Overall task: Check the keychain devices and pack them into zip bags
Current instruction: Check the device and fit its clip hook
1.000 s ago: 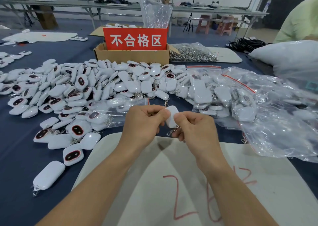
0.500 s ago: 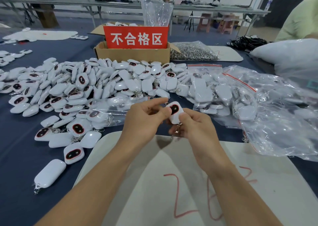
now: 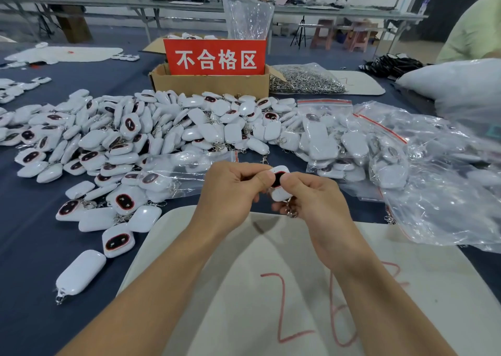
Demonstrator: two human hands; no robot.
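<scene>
Both hands hold one white keychain device (image 3: 279,183) above the near edge of the blue table, its black red-rimmed face turned up toward me. My left hand (image 3: 230,190) pinches its left side with thumb and fingers. My right hand (image 3: 311,195) grips its right side, thumb on the dark face. Its metal clasp (image 3: 291,211) dangles under the right fingers. A large heap of identical white devices (image 3: 162,127) covers the table beyond. A partly filled zip bag (image 3: 187,168) lies just left of my hands, and filled zip bags (image 3: 333,138) lie to the right.
A cardboard box (image 3: 208,84) with a red sign stands behind the heap. A bag of metal clasps (image 3: 303,80) lies right of it. Crumpled clear plastic bags (image 3: 439,187) spread at the right. A white mat (image 3: 271,288) with red numbers lies under my forearms. A person in a green top (image 3: 474,30) sits far right.
The device was turned over: one second ago its plain white back showed, now its black face is up. My right thumb has moved onto the face.
</scene>
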